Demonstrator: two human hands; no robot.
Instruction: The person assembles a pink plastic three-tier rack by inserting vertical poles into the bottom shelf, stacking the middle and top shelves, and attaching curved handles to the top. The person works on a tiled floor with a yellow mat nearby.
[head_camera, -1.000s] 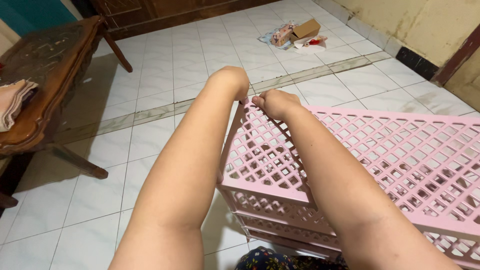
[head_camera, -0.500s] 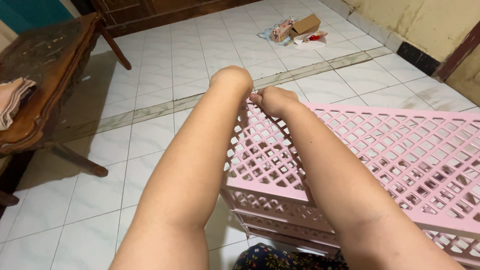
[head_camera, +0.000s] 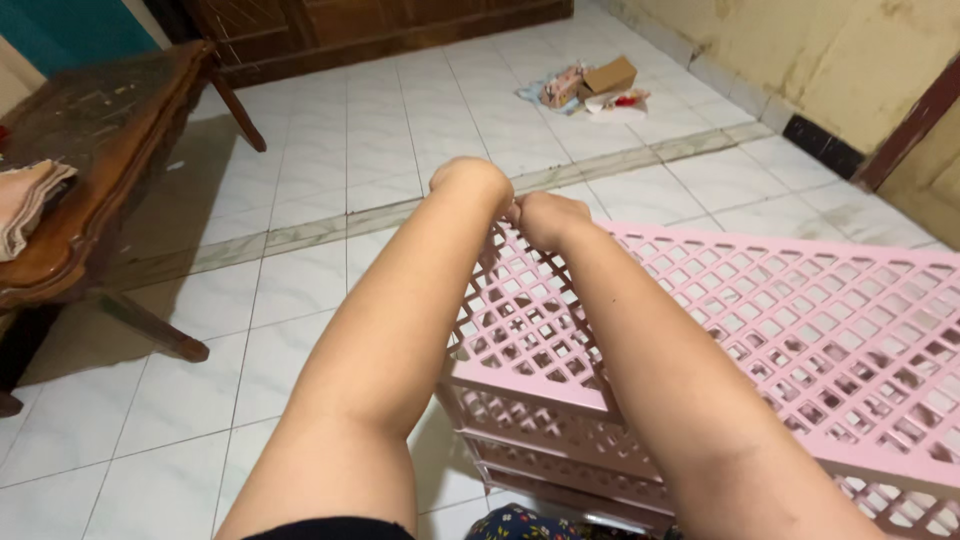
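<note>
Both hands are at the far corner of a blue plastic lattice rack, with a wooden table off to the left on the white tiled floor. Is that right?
Not quite: the plastic lattice rack is pink, not blue, as the head view shows. The left hand and right hand are at its far corner, and the wooden table stands to the left on the white tiled floor.

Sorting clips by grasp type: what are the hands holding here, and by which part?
Both the left hand and right hand grip the pink lattice rack at the far corner of its top shelf.

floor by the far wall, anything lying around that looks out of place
Yes: a small cardboard box and crumpled wrappers lie loose on the tiles near the wall, like litter. The pink lattice rack under both hands looks undamaged.
</note>
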